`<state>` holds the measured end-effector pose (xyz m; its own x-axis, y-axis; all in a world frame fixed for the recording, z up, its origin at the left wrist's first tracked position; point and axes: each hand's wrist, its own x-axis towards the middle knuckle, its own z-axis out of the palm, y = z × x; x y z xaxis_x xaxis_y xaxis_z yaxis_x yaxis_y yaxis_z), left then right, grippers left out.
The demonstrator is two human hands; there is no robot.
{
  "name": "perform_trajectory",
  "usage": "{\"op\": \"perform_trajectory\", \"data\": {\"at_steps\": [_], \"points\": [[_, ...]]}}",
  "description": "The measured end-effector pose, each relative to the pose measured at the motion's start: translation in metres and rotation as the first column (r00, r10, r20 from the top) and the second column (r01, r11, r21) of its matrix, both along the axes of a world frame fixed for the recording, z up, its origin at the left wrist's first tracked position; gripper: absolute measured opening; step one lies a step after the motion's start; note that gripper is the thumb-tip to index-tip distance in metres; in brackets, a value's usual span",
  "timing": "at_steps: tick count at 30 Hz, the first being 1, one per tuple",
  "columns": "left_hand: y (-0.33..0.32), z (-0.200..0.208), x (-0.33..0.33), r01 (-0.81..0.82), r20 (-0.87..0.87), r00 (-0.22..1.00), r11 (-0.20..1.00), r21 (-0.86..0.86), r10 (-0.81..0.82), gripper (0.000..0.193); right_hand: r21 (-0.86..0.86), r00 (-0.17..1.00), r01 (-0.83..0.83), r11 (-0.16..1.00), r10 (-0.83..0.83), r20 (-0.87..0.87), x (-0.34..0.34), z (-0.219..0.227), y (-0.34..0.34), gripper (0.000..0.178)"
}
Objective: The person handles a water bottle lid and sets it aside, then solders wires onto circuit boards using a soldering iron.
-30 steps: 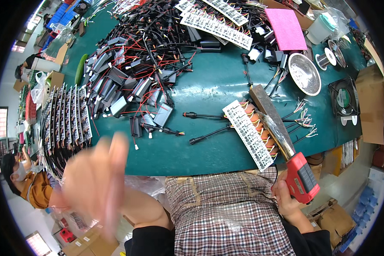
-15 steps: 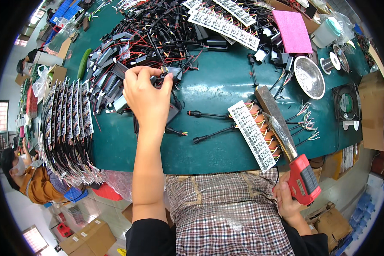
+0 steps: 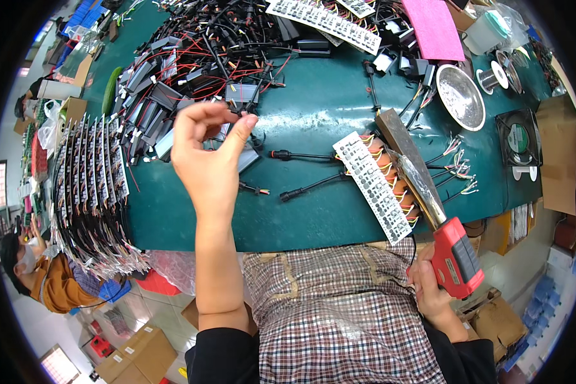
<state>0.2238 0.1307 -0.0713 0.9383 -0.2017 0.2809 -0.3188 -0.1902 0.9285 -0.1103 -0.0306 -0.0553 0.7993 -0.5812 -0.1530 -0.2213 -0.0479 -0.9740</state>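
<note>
My left hand (image 3: 211,157) is raised at the near edge of the cable pile, thumb and fingers curled into a pinch. Something small and dark is at its fingertips, too blurred to name. My right hand (image 3: 432,291), low at the table's front edge, is closed round a soldering gun (image 3: 456,259) with a red and black handle. The gun's metal barrel (image 3: 422,192) lies along a dark metal bar (image 3: 397,134). Left of the bar is a white circuit board strip (image 3: 372,189) with coloured wires. Two black connector cables (image 3: 301,155) run leftward from the strip.
A big pile of black cables and grey boxes (image 3: 166,96) fills the table's far left. Wired board strips (image 3: 89,173) stand at the left edge. A metal bowl (image 3: 461,96), solder spool (image 3: 491,78) and fan (image 3: 518,144) are at right. Another person (image 3: 57,275) sits far left.
The view has shifted slightly, so the table items sit higher and a little left. My left hand has drawn back from the pile toward me. My right hand keeps hold of the soldering gun.
</note>
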Motion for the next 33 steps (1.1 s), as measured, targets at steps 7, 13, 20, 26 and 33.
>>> {"op": "perform_trajectory", "data": {"at_steps": [7, 13, 20, 26, 33], "points": [[0.004, 0.029, 0.002, 0.171, 0.033, 0.984, 0.904, -0.391, -0.172, 0.016, 0.004, 1.0, -0.016, 1.0, 0.016, 0.003, -0.002, 0.002, -0.002, 0.015], [0.001, 0.067, -0.038, 0.122, 0.281, 0.958, 0.963, -0.239, -0.052, 0.017, 0.012, 0.997, -0.076, 0.997, 0.076, -0.014, 0.004, 0.007, -0.003, 0.005], [-0.021, 0.028, -0.115, 0.643, -0.22, 0.759, 0.759, 0.105, -0.613, 0.017, 0.035, 0.997, -0.012, 0.999, 0.015, -0.071, 0.028, 0.016, 0.003, 0.025], [-0.019, 0.012, -0.138, 0.663, -0.3, 0.722, 0.748, 0.041, -0.624, 0.019, 0.043, 0.998, 0.04, 0.998, -0.041, 0.042, 0.05, 0.01, 0.009, 0.047], [-0.017, 0.012, -0.146, 0.683, -0.305, 0.695, 0.731, -0.005, -0.651, 0.021, 0.026, 0.997, -0.071, 0.997, 0.07, 0.011, 0.05, 0.008, 0.006, 0.047]]}}
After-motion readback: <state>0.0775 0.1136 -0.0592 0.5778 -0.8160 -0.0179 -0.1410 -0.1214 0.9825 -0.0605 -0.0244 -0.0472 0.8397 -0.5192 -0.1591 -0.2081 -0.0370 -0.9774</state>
